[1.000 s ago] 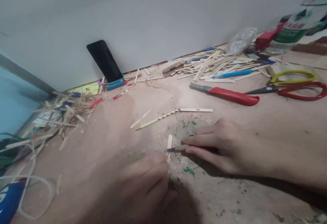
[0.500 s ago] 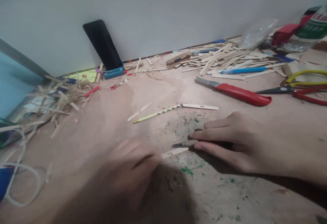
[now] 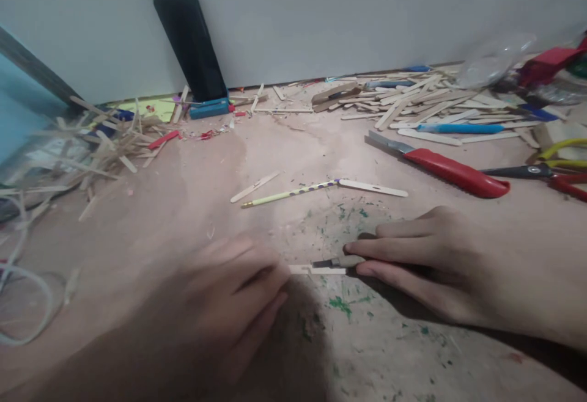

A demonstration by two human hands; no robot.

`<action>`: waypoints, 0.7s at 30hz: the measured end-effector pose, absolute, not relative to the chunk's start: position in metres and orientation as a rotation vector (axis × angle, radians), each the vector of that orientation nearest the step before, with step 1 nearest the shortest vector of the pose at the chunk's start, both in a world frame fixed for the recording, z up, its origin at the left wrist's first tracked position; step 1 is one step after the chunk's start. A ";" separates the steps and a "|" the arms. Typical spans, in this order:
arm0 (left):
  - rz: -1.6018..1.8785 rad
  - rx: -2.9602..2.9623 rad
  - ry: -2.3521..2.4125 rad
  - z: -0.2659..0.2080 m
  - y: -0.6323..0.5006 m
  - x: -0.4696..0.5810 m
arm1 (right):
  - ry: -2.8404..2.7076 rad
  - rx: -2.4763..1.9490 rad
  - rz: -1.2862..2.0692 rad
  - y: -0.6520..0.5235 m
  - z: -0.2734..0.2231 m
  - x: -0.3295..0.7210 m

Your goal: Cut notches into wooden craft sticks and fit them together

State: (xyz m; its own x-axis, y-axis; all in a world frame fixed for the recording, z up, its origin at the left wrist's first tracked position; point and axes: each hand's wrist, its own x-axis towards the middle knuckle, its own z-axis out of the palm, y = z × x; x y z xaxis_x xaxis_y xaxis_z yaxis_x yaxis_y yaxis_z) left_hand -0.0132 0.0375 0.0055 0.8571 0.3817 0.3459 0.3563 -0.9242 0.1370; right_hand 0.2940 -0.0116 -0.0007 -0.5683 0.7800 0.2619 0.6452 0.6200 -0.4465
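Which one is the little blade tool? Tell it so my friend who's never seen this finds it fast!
On the pinkish table, look for the right hand. It holds the little tool, blade pointing left, close to a pale wooden stick. The red-handled tool farther back is bigger; this one's handle is beige.

Left fingers (image 3: 273, 272) hold a stick (image 3: 331, 271); right fingers (image 3: 403, 247), a knife (image 3: 339, 262).

No text, brand or number can be read: the mark (image 3: 532, 170) on the scissors (image 3: 543, 171) is too small, the red marks (image 3: 151, 109) on the paper (image 3: 163, 112) too blurred, and the green label (image 3: 579, 69) of the bottle (image 3: 560, 93) is cut off.
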 end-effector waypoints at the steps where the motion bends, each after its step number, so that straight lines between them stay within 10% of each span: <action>1: 0.567 2.965 0.586 0.005 0.037 -0.013 | -2.407 -1.130 0.420 -0.011 -0.001 0.293; 21: 0.426 2.936 0.571 0.002 0.030 -0.025 | -2.371 -1.122 0.365 -0.017 -0.010 0.288</action>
